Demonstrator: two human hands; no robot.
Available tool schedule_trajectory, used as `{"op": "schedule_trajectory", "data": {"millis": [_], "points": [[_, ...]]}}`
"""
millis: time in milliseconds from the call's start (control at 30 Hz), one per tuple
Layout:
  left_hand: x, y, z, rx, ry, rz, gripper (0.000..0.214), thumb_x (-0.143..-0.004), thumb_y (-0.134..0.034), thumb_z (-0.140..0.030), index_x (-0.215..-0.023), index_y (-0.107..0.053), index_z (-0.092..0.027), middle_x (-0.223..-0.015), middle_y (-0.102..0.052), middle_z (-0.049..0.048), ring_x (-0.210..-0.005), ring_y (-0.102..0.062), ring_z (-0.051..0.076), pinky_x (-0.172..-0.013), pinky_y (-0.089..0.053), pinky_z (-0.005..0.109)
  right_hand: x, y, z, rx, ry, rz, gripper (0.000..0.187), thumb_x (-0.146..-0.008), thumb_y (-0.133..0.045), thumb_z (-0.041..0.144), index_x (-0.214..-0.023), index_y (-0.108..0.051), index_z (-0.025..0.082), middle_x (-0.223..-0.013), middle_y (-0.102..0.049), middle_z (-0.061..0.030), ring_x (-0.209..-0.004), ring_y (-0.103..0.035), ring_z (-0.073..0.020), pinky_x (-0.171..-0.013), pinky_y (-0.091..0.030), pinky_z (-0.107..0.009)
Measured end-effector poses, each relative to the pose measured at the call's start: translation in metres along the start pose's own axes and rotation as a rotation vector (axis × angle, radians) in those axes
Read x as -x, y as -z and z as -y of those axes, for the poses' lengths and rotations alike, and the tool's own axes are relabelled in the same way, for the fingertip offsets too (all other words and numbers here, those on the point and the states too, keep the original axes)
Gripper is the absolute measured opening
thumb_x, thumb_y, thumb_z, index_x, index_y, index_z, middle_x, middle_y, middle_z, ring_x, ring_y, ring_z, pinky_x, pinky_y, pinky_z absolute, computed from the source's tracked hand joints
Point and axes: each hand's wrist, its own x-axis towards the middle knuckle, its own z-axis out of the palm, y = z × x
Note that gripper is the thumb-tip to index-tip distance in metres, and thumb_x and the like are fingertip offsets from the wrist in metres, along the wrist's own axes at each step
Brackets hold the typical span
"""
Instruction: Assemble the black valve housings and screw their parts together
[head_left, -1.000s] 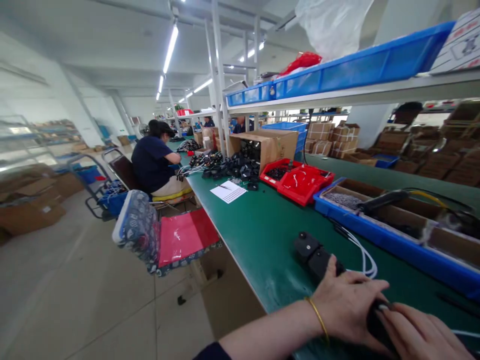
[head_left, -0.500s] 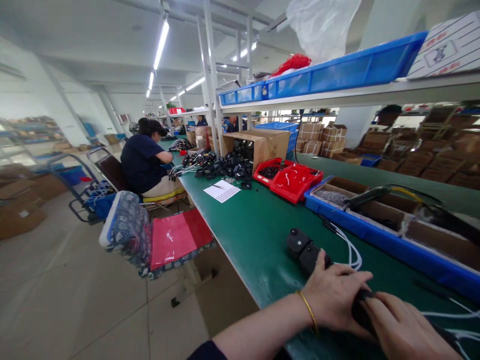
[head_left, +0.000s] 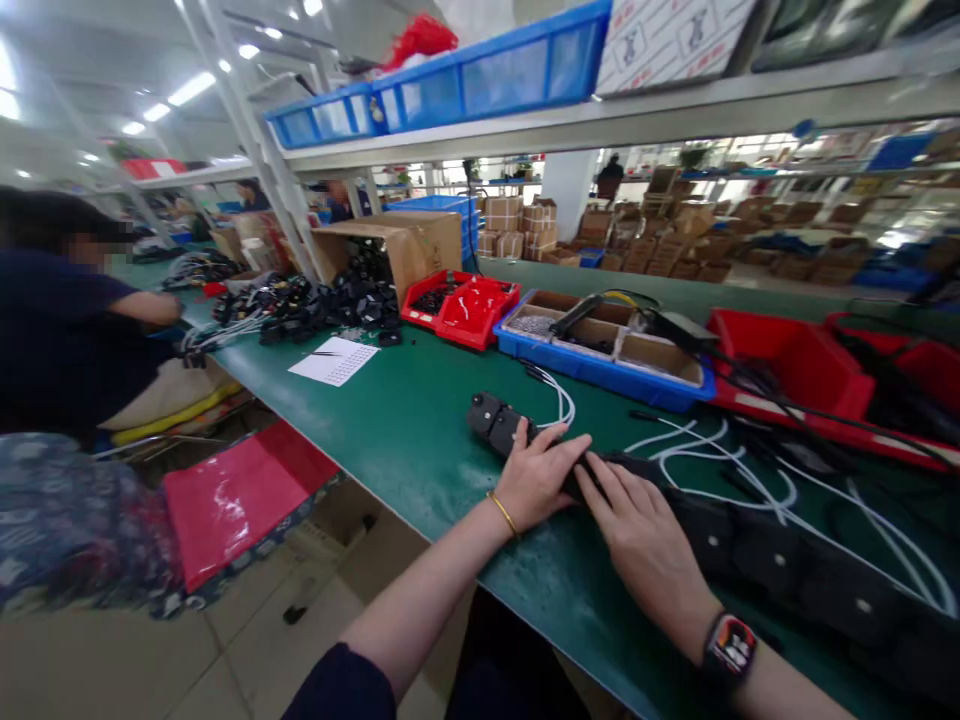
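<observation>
A long row of black plastic housings (head_left: 784, 565) lies along the green table, several of them showing a small light dot on the face. My left hand (head_left: 536, 480), with a yellow bangle at the wrist, grips the row near its far left end, fingers over the back edge. Beside it, my right hand (head_left: 645, 530), wearing a watch, holds the row with its fingers draped over the top. The fingertips of both hands nearly meet. What lies under the palms is hidden. White cables (head_left: 566, 400) with black ends come out behind the row.
Behind the row stand a blue divided tray (head_left: 600, 370), a red tray with a lid-like part (head_left: 476, 312) and red bins (head_left: 787, 370). A white sheet (head_left: 334, 362) lies left, near a heap of black parts (head_left: 337, 300). A co-worker (head_left: 67, 310) sits at the far left.
My view has swung to the right, bringing the red bins and more of the black row into sight. Both hands stay on the row.
</observation>
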Motion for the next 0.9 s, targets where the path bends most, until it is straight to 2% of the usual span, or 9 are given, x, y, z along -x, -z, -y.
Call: {"op": "schedule_trajectory", "data": {"millis": [67,167,267,333,400,467,600,733,900], "points": [[0.0,0.0,0.0,-0.071,-0.035,0.017,0.077,-0.077,-0.063,-0.038,-0.14,-0.021,-0.023,-0.14,-0.041,0.0082,-0.135,-0.025,0.022,-0.111,0.006,0.056,0.006,0.016,-0.012,-0.058,-0.051,-0.032,0.039,-0.091,-0.032,0.007,-0.125,-0.051,0.013,-0.135,-0.035,-0.0083,-0.117,-0.04,-0.0261,-0.096,-0.038,-0.044],[0.008,0.008,0.006,-0.156,0.008,0.009,0.094,-0.067,-0.073,-0.039,-0.141,-0.019,-0.023,-0.144,-0.032,0.0103,-0.137,-0.02,0.029,-0.11,0.001,0.059,0.036,0.046,-0.041,-0.203,-0.218,-0.208,0.026,-0.095,-0.042,0.019,-0.118,-0.055,0.017,-0.125,-0.046,-0.0062,-0.111,-0.046,-0.0215,-0.098,-0.038,-0.039],[0.021,0.016,0.022,-0.178,0.086,-0.045,0.091,-0.067,-0.073,-0.034,-0.141,-0.021,-0.019,-0.143,-0.035,0.0116,-0.136,-0.021,0.03,-0.111,-0.007,0.056,0.099,0.066,-0.06,-0.284,-0.587,-0.31,0.019,-0.094,-0.049,0.031,-0.105,-0.057,0.017,-0.103,-0.057,-0.0035,-0.09,-0.057,-0.0147,-0.084,-0.046,-0.027],[0.025,0.017,0.034,-0.159,0.096,-0.074,0.084,-0.07,-0.07,-0.03,-0.139,-0.025,-0.019,-0.142,-0.036,0.0109,-0.136,-0.021,0.03,-0.112,-0.012,0.054,0.145,0.07,-0.06,-0.257,-0.717,-0.214,0.021,-0.094,-0.05,0.037,-0.099,-0.056,0.017,-0.093,-0.058,-0.0007,-0.079,-0.058,-0.0114,-0.073,-0.047,-0.021],[0.024,0.015,0.042,-0.134,0.083,-0.092,0.075,-0.072,-0.067,-0.028,-0.137,-0.029,-0.018,-0.142,-0.036,0.0102,-0.136,-0.02,0.03,-0.112,-0.015,0.053,0.18,0.067,-0.053,-0.228,-0.649,-0.051,0.023,-0.097,-0.045,0.038,-0.098,-0.055,0.017,-0.095,-0.057,-0.0005,-0.083,-0.057,-0.0108,-0.074,-0.046,-0.021],[0.019,0.012,0.044,-0.115,0.065,-0.096,0.069,-0.074,-0.065,-0.026,-0.134,-0.033,-0.018,-0.141,-0.037,0.01,-0.136,-0.019,0.029,-0.112,-0.017,0.051,0.198,0.06,-0.046,-0.194,-0.547,0.085,0.028,-0.101,-0.034,0.036,-0.107,-0.054,0.017,-0.105,-0.054,-0.0026,-0.093,-0.054,-0.0121,-0.081,-0.044,-0.023],[0.006,0.012,0.039,-0.105,0.068,-0.051,0.072,-0.068,-0.07,-0.026,-0.131,-0.037,-0.021,-0.139,-0.038,0.01,-0.135,-0.02,0.03,-0.112,-0.016,0.054,0.196,0.043,-0.046,-0.089,-0.489,0.242,0.043,-0.102,-0.018,0.035,-0.133,-0.041,0.016,-0.116,-0.046,-0.0086,-0.103,-0.049,-0.0177,-0.085,-0.045,-0.03],[0.0,0.013,0.033,-0.118,0.111,0.016,0.075,-0.061,-0.077,-0.03,-0.127,-0.041,-0.029,-0.136,-0.042,0.0067,-0.132,-0.025,0.033,-0.106,-0.003,0.067,0.187,0.029,-0.056,-0.006,-0.434,0.277,0.048,-0.101,-0.014,0.037,-0.132,-0.043,0.013,-0.107,-0.048,-0.0114,-0.094,-0.05,-0.0199,-0.077,-0.047,-0.032],[0.001,0.015,0.031,-0.065,0.148,0.023,0.072,-0.058,-0.079,-0.031,-0.122,-0.046,-0.028,-0.133,-0.046,0.0059,-0.13,-0.028,0.03,-0.107,-0.006,0.063,0.191,0.019,-0.061,-0.017,-0.442,0.169,0.054,-0.101,-0.017,0.047,-0.107,-0.058,0.011,-0.101,-0.051,-0.0098,-0.09,-0.052,-0.0194,-0.077,-0.045,-0.033]]}}
